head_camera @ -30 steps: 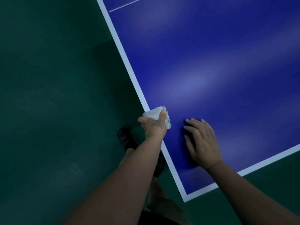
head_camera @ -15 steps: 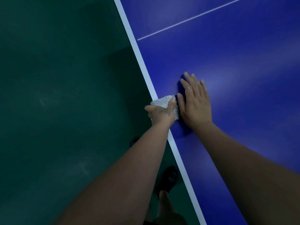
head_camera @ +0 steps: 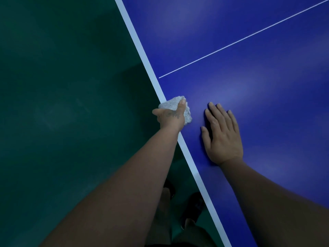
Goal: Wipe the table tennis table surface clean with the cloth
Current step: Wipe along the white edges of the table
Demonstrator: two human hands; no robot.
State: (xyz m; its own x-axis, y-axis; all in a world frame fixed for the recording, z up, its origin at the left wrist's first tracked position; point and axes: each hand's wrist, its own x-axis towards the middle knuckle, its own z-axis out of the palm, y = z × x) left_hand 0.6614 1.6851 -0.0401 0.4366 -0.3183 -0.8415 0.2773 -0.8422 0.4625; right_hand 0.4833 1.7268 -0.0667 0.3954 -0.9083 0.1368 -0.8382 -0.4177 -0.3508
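Head view: wiping under way at table [head_camera: 267, 50] edge.
Left hand [head_camera: 170, 117] grips bunched cloth [head_camera: 187, 114]; right hand [head_camera: 222, 134] rests spread flat beside it. Wiped area cannot be told; broad surface ahead likely remains.

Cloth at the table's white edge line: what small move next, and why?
Probably slide the cloth forward along the white edge line. The left hand grips it right on that line, the right hand rests flat on the blue table, and untouched edge lies ahead.

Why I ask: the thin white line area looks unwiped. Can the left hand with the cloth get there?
Probably yes. The left hand grips the cloth at the table edge, and only bare blue surface lies between it and the thin white line. The right hand rests off to the side.
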